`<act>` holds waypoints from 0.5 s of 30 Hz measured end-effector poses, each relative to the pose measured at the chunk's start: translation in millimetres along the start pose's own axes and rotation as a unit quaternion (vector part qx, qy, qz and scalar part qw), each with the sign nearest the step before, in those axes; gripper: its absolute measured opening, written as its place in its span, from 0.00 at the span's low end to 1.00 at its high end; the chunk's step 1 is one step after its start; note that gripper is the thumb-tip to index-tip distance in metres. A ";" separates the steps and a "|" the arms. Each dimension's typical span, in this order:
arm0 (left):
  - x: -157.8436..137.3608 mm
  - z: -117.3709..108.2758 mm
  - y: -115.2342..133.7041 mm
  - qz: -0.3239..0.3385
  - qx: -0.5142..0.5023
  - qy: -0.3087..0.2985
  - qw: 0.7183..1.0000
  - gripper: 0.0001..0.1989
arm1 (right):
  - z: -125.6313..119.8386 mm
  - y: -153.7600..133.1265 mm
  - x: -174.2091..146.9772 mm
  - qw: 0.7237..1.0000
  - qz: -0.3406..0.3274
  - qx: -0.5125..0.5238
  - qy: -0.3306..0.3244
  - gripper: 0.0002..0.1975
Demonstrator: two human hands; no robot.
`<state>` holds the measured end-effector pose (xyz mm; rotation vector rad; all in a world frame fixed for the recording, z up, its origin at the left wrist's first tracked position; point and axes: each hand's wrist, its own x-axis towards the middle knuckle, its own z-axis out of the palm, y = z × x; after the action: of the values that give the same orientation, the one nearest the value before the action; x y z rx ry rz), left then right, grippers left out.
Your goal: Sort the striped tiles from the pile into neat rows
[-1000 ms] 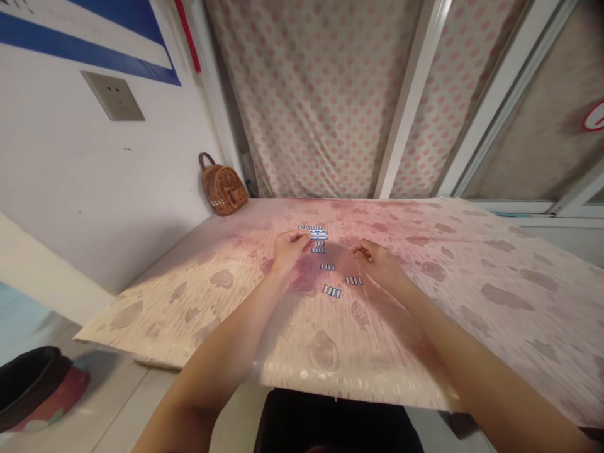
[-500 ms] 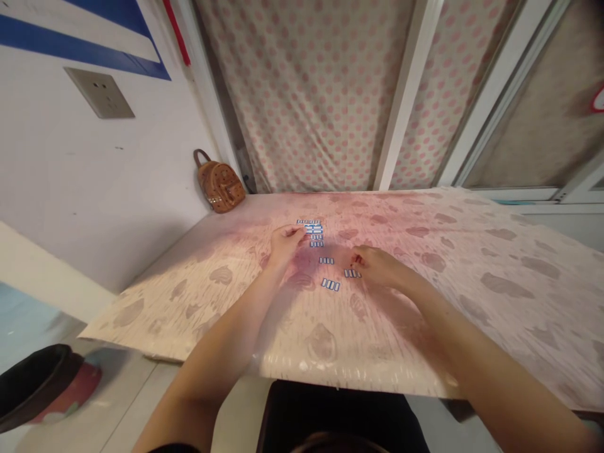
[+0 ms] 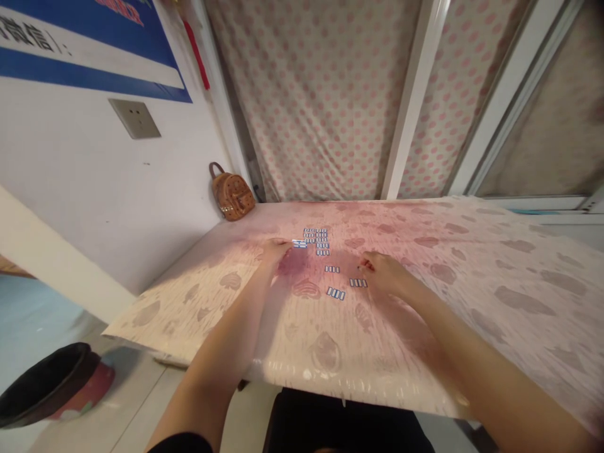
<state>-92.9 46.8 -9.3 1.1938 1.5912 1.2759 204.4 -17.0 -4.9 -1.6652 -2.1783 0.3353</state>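
The left hand (image 3: 275, 251) has its thumb and fingers drawn together at the end of a small blue-and-white piece (image 3: 299, 243), pinching it just over the table (image 3: 330, 340); whether that piece touches the surface beneath is too small to tell. The right hand (image 3: 383, 272) is half closed, its fingers curled inward near the surface, and I cannot tell whether it has hold of anything.

Between the hands and a little beyond them, a cluster of similar striped pieces (image 3: 321, 235) lies in close rows, just beside the held piece on its right. Three more lie apart on the near side: a short strip (image 3: 332, 269) below the cluster, a tilted strip (image 3: 336, 294) nearest the person, and another strip (image 3: 358, 283) just beside the right hand.

The table wears a pale cover with pinkish areas and darker leaf-like shapes. At its far left corner a small brown backpack (image 3: 233, 196) leans against the wall (image 3: 85, 163). Behind the far edge hangs a dotted curtain (image 3: 316, 100). On the floor at the left sits a dark-rimmed bin (image 3: 89, 393).
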 end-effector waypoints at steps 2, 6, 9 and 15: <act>2.3 2.9 0.9 -0.008 0.015 -0.009 1.000 0.06 | 1.8 2.2 1.0 1.000 -0.008 0.005 0.007 0.05; 6.3 12.2 7.8 -0.023 0.023 -0.032 0.999 0.08 | 2.1 1.3 0.5 1.000 -0.006 0.016 0.004 0.04; 6.2 18.9 12.1 -0.035 0.022 -0.049 0.998 0.08 | 1.1 -0.9 -0.3 1.000 -0.002 0.014 -0.005 0.05; 4.6 25.1 11.6 -0.050 0.015 -0.055 0.997 0.07 | 1.7 -1.8 -0.4 1.000 0.000 -0.002 -0.013 0.06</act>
<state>-68.3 58.7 -3.3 1.1664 1.5746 1.1084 202.1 -17.9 -5.8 -1.6718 -2.1997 0.3531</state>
